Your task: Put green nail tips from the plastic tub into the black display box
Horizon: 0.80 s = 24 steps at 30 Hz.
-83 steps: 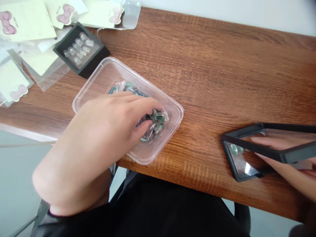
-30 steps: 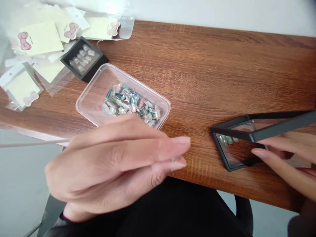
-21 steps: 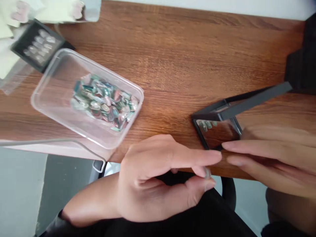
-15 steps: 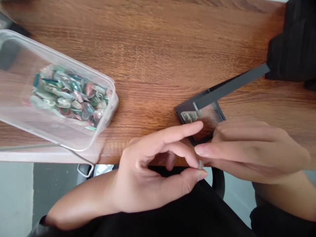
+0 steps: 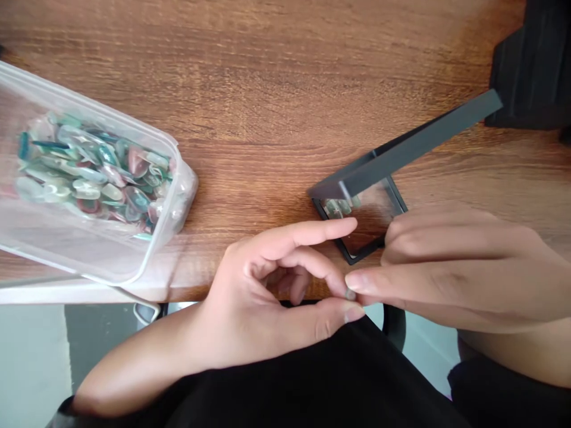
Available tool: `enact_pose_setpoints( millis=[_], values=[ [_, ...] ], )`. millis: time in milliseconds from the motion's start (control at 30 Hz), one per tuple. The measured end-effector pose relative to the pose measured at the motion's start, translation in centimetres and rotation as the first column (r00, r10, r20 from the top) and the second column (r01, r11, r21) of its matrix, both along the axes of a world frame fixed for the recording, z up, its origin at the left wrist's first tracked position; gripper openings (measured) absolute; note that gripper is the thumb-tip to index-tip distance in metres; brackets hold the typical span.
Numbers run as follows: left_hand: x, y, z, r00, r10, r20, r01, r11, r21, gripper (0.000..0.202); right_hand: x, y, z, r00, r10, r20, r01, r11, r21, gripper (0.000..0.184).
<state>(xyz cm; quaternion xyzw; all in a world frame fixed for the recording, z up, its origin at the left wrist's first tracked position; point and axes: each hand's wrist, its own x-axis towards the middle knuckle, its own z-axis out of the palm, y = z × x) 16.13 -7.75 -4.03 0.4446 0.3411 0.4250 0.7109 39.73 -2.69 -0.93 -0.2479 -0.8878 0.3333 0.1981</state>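
Note:
My left hand (image 5: 272, 297) pinches a small pale, greenish-grey false nail (image 5: 350, 294) between the thumb and a bent finger, its index finger stretched out above. Against the same piece, the thumb and index tip of my right hand (image 5: 455, 270) are pressed together; most of the piece is hidden by the fingertips. Just beyond the hands lies a black-framed display case (image 5: 357, 260), its lid (image 5: 428, 142) tilted up. Inside its left corner a few pale green false nails (image 5: 339, 208) sit in a row, partly hidden by the lid and my finger.
At the left stands a clear plastic tub (image 5: 163, 235) with many green, blue and pink false nails (image 5: 96, 172) in it. A black object (image 5: 529, 77) is at the upper right of the wooden table (image 5: 250, 89). The table's front edge runs under my hands.
The view has shifted, so the tub sits further left. My right fingertips have come onto the small false nail in my left hand, where they were slightly apart before.

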Motion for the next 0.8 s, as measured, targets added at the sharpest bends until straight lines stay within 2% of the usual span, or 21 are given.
enact_pose_setpoints(
  millis=[133, 233, 367, 533, 700, 800],
  values=[
    [-0.09, -0.03, -0.17, 0.994, -0.044, 0.1, 0.058, 0.987, -0.148, 0.07, 0.12, -0.23, -0.18, 0.999, 0.047, 0.005, -0.047, 0.999, -0.026, 0.014],
    [0.02, 0.1, -0.17, 0.985, -0.04, 0.17, 0.072, 0.98, -0.184, 0.064, 0.27, -0.27, -0.39, 0.999, 0.048, 0.005, -0.048, 0.999, 0.007, 0.013],
    [0.04, 0.47, -0.01, 0.992, -0.014, 0.126, 0.03, 0.991, -0.13, 0.046, 0.42, -0.23, -0.7, 0.998, 0.064, 0.008, -0.064, 0.997, 0.032, 0.016],
    [-0.12, 0.92, -0.16, 0.997, 0.007, 0.075, -0.006, 1.0, -0.012, 0.035, 0.27, -0.49, -0.79, 0.999, 0.032, 0.021, -0.032, 0.999, 0.03, 0.024],
    [-0.09, 0.85, -0.41, 0.997, -0.002, 0.082, 0.002, 1.0, 0.002, 0.035, 0.29, -0.34, -0.21, 0.999, 0.027, 0.047, -0.029, 0.999, 0.042, 0.017],
    [-0.08, 0.8, -0.4, 0.997, -0.02, 0.079, 0.021, 1.0, -0.013, 0.038, 0.81, 0.11, 0.14, 0.99, 0.092, 0.103, -0.092, 0.996, -0.007, 0.021]
  ],
)
